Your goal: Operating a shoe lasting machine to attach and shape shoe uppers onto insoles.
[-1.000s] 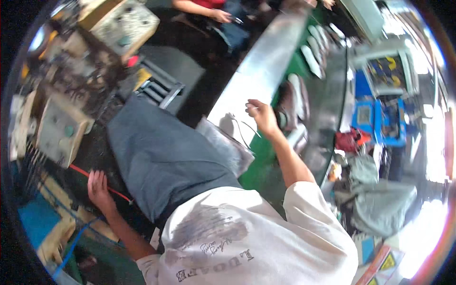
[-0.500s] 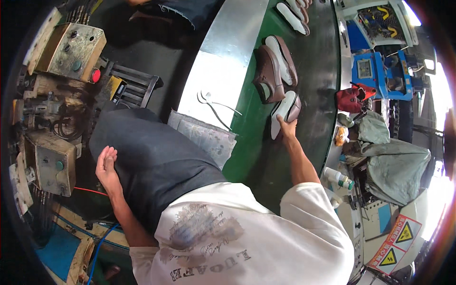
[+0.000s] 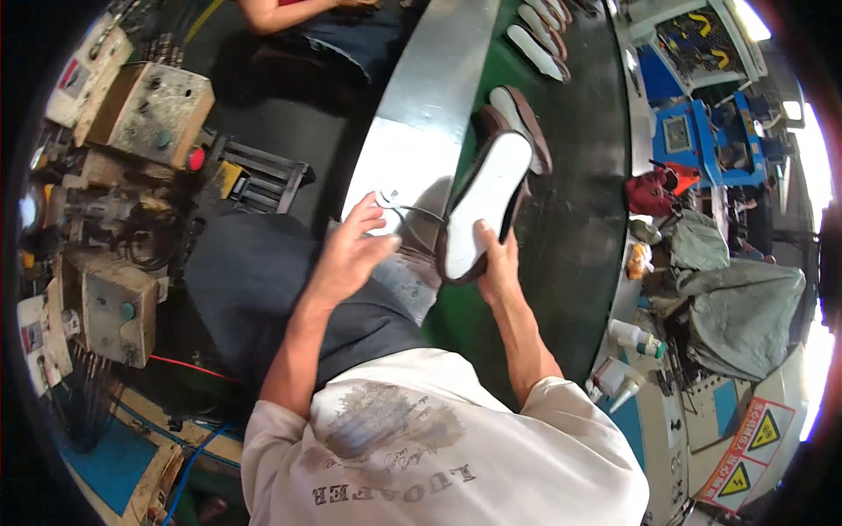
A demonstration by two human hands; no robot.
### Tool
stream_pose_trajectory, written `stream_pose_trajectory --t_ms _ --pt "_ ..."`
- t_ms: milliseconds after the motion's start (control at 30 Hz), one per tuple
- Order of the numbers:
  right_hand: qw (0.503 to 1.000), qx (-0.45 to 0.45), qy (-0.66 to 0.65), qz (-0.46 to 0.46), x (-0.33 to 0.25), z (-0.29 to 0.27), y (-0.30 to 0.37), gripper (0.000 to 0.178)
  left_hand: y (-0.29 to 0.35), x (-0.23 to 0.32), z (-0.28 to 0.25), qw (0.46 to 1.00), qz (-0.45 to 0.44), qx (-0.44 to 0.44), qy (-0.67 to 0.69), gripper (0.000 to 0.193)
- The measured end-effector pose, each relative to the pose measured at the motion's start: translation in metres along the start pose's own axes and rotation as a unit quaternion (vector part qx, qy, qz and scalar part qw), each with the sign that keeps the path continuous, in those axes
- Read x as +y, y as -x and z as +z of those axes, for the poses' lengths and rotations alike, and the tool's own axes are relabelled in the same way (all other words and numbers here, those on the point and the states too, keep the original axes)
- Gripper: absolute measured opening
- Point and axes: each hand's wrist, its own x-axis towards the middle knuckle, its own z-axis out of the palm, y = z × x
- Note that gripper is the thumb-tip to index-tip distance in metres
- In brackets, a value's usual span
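A brown shoe [image 3: 488, 206] with a white underside is in my right hand [image 3: 501, 263], bottom up and tilted over the green belt. The thumb presses on the white face and the fingers wrap round the brown side. My left hand [image 3: 353, 254], fingers apart and holding nothing, hovers at the metal ledge [image 3: 430, 105]. Beside its fingertips lie metal pincers [image 3: 419, 213], partly covered by the hand; whether they touch, I cannot tell. Behind the held shoe, another brown shoe [image 3: 524, 123] shows its white underside, and one more is mostly hidden.
Several more shoes [image 3: 537, 53] lie farther up the green belt [image 3: 432, 329]. A grey cloth [image 3: 412, 285] hangs at the ledge by my lap. Machine control boxes [image 3: 158, 110] stand left. A white bottle [image 3: 633, 337] and a red bag [image 3: 649, 193] sit right. Another person's arm [image 3: 285, 13] shows at the top.
My right hand has lifted a shoe off the belt and brought it nearer, underside up. My left hand has moved right and up from beside my leg to the pincers.
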Motion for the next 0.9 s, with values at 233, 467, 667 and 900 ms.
stream_pose_trajectory --t_ms 233,467,667,900 --pt "0.965 -0.256 -0.002 0.058 0.014 0.163 0.045 0.083 0.055 0.034 -0.035 0.96 0.14 0.226 -0.091 0.046" --pt "0.874 -0.461 0.128 0.09 0.046 0.204 0.087 0.097 0.178 0.042 -0.089 0.95 0.131 0.272 0.079 0.08" --pt "0.752 -0.601 0.27 0.007 0.043 0.203 0.11 0.108 0.187 0.074 -0.137 0.951 0.147 0.271 0.02 0.09" --pt "0.707 -0.618 0.322 -0.115 0.008 0.293 0.095 0.108 0.183 0.09 -0.129 0.943 0.131 0.305 -0.026 0.076"
